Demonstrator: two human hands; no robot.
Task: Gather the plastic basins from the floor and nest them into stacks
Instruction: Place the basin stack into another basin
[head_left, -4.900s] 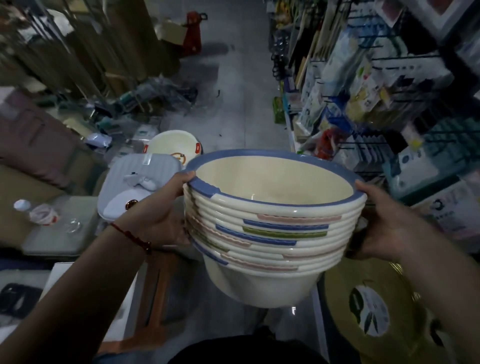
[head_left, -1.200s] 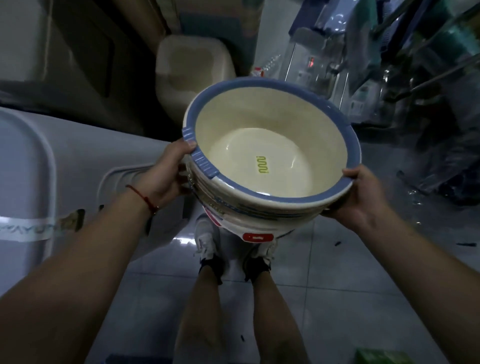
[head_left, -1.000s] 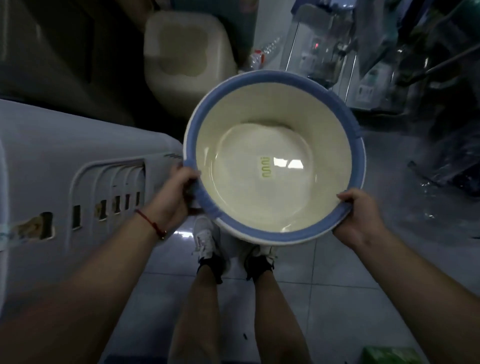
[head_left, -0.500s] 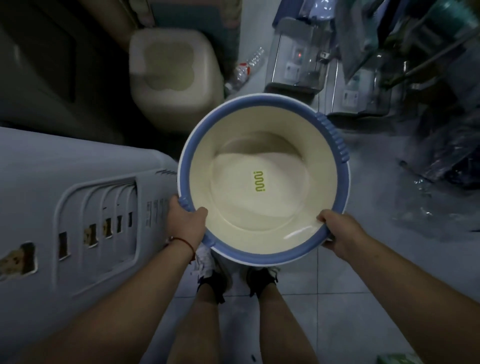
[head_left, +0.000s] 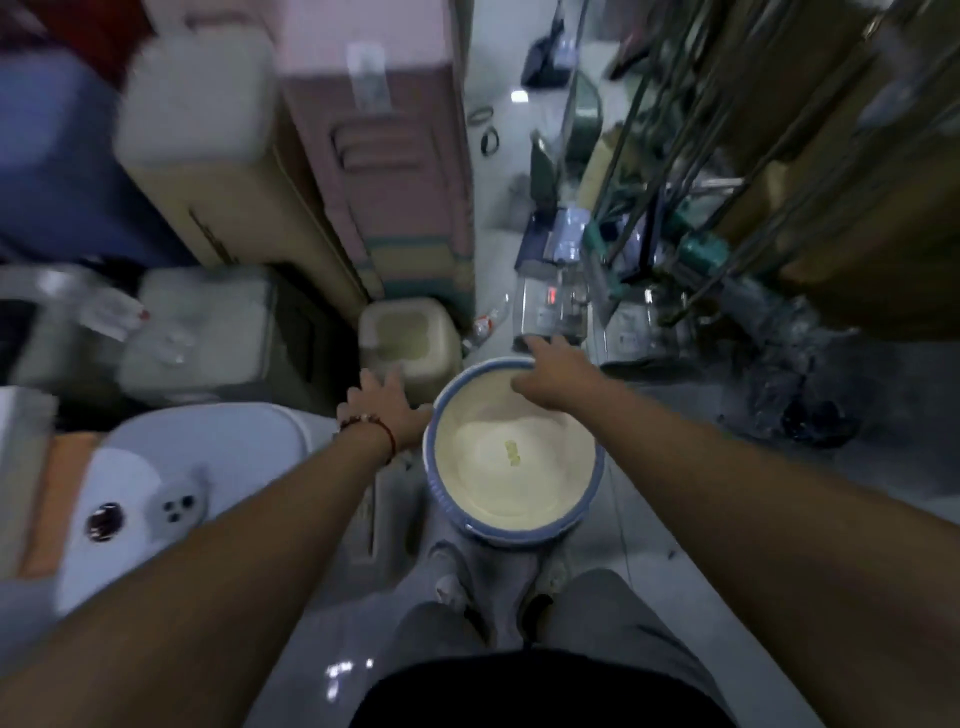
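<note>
Setting basin stack (head_left: 514, 457) on floor (head_left: 675, 587) — left hand (head_left: 387, 410) fingers spread, right hand (head_left: 553, 371) loosely over rim; next: fetch more basins.

You are looking down at a plastic basin (head_left: 514, 457), cream inside with a smooth, slightly glossy bottom and a blue rim that is looking matt. The floor (head_left: 675, 582) is showing glossy tiles, and it is reflecting small lights near your legs. The beige stool (head_left: 408, 338) behind the basin is looking like matt plastic. On your left wrist you are wearing a bracelet (head_left: 371, 428) of red cord with small smooth beads. The shorts (head_left: 613, 608) are looking like soft grey cloth.
</note>
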